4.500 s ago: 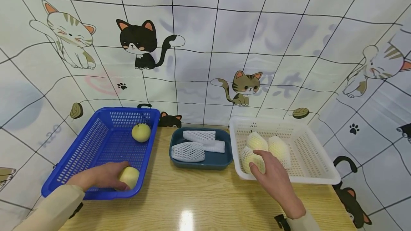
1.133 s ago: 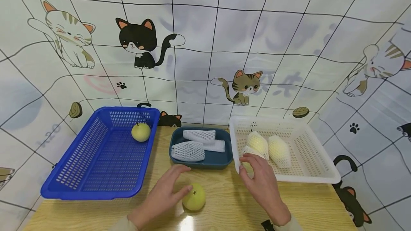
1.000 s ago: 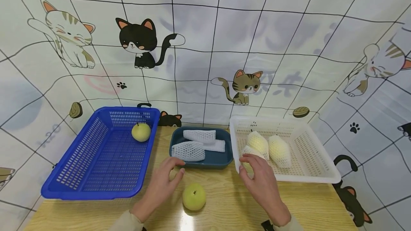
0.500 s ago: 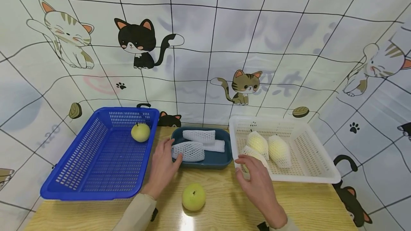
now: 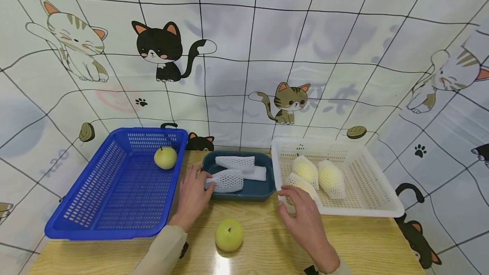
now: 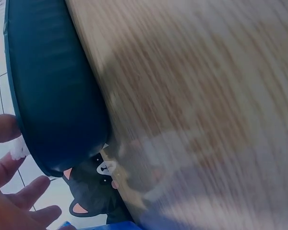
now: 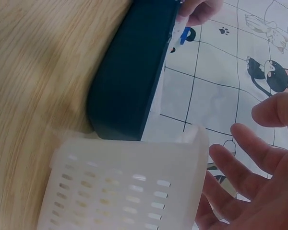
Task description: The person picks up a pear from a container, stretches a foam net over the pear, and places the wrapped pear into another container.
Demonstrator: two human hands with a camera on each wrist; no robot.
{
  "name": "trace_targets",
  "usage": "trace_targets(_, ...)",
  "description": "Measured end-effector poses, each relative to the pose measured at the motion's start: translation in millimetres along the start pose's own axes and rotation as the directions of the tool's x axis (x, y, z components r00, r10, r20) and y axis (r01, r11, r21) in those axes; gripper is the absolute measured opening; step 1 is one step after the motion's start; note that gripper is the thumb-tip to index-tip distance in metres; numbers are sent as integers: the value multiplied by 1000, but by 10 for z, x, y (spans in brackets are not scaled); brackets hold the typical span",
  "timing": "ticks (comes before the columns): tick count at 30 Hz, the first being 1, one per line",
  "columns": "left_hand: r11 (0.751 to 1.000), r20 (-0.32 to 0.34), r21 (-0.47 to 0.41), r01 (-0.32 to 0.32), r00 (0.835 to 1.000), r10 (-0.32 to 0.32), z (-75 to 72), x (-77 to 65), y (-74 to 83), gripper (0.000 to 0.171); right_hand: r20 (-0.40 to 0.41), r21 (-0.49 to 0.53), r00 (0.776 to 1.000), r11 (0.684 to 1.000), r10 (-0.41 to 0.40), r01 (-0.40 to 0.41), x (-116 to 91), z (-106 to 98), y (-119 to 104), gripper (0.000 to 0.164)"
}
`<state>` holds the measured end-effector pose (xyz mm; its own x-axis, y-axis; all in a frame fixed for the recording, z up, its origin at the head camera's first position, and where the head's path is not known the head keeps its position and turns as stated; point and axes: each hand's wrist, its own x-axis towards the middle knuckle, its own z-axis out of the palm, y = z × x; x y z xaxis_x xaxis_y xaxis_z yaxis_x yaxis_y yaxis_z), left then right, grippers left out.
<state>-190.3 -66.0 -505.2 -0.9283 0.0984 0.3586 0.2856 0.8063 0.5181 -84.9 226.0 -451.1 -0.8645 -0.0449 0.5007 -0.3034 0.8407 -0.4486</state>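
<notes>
My left hand [image 5: 192, 193] pinches the left end of a white foam net sleeve [image 5: 228, 180] in the dark teal tray [image 5: 250, 197]. In the left wrist view a bit of white netting [image 6: 19, 148] shows between thumb and fingers over the tray's rim. A round yellow-green pear [image 5: 229, 235] stands on the table in front of the tray. My right hand [image 5: 305, 223], fingers relaxed and holding nothing, hovers at the near left corner of the white basket [image 5: 366, 212]. In that basket lie three net-wrapped pears [image 5: 331, 179], the nearest partly hidden by the hand.
At the left stands a blue basket [image 5: 114, 233] with one bare pear [image 5: 165, 158] at its far right. Two more foam nets [image 5: 234, 163] lie in the teal tray. A cat-print sheet [image 5: 229, 54] hangs close behind.
The left hand took a pear from the blue basket, set it on the table, let go, then moved to the tray and grasped a foam net. The right hand shifted slightly left and nearer.
</notes>
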Motion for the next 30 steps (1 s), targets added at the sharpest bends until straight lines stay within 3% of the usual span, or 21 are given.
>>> trace_targets(10,994,-133,-107,-28,991,14,-121,-63,45,16,12,6,1000,1000,7,-7,-5,5,-5,18)
trace_targets(15,976,-78,-218,16,996,-34,-238,-150,184,15,1,37,1000,999,6,-6,-3,7,-25,20)
trace_targets(19,960,-44,-278,23,998,-36,-314,-238,281,13,-11,78,1000,997,12,-11,15,23,-70,23)
trace_targets(23,958,-78,-281,-51,996,30,-375,-311,350,12,-4,123,999,991,45,-44,26,52,-134,23)
trace_targets(30,944,-139,-267,-195,977,163,-455,-399,468,16,36,221,996,971,81,-87,82,157,-235,25)
